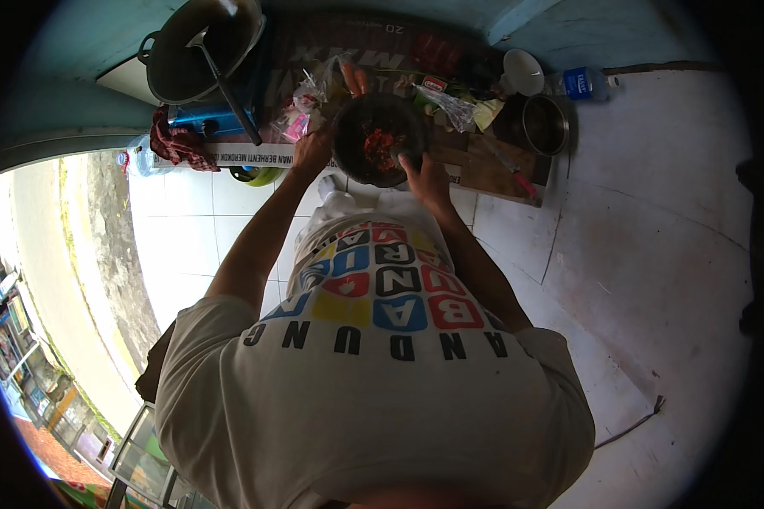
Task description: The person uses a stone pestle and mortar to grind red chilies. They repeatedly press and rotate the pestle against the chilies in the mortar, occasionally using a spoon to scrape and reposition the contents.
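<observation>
A dark stone mortar is before me at the near edge of the table, with crushed red chili paste in its bowl. My left hand grips the mortar's left side, its fingers partly hidden. At the near right rim, my right hand is closed on the mortar, and its thumb reaches over into the bowl. A small greyish shape lies by that thumb; I cannot tell whether it is a pestle. Beside my left hand is a clear plastic bag with a pink label. Carrots lie behind the mortar.
At the left, a wok with a metal spatula sits on a blue stove, by a checked cloth. On the right, a knife lies on a wooden board, near a metal pot, a white bowl and a water bottle.
</observation>
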The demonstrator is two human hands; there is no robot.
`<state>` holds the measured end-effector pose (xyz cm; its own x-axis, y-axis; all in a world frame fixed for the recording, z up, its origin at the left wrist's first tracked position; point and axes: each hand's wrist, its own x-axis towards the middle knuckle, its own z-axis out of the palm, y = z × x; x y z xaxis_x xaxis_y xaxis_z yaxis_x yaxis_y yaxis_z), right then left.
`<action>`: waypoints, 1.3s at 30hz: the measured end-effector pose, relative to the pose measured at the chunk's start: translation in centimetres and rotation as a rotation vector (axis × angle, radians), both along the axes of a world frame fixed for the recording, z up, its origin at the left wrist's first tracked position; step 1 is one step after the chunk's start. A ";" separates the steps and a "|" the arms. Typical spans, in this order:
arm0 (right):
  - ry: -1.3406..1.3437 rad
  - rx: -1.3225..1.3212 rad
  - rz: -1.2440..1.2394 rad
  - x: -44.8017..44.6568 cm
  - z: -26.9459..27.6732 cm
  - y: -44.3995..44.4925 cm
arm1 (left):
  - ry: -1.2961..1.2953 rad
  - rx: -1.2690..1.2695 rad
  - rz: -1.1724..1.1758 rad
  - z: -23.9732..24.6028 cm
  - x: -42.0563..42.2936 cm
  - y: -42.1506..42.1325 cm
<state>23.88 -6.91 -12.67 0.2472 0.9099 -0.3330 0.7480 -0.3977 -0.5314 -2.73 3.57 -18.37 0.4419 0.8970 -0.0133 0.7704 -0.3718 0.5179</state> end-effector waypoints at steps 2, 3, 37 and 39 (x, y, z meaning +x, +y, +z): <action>0.006 0.033 -0.023 -0.2 -0.2 0.0 | -0.091 0.053 -0.084 -0.7 -0.7 -1.2; 0.008 0.042 -0.027 -0.2 -0.3 0.0 | -0.093 0.018 -0.077 -0.8 -0.8 -1.8; 1.662 -0.544 -0.636 2.2 -1.1 1.6 | -0.537 -0.091 0.141 9.0 1.7 -5.2; 1.677 -0.535 -0.633 2.0 -0.8 1.8 | -0.592 -0.067 0.088 9.3 1.9 -5.4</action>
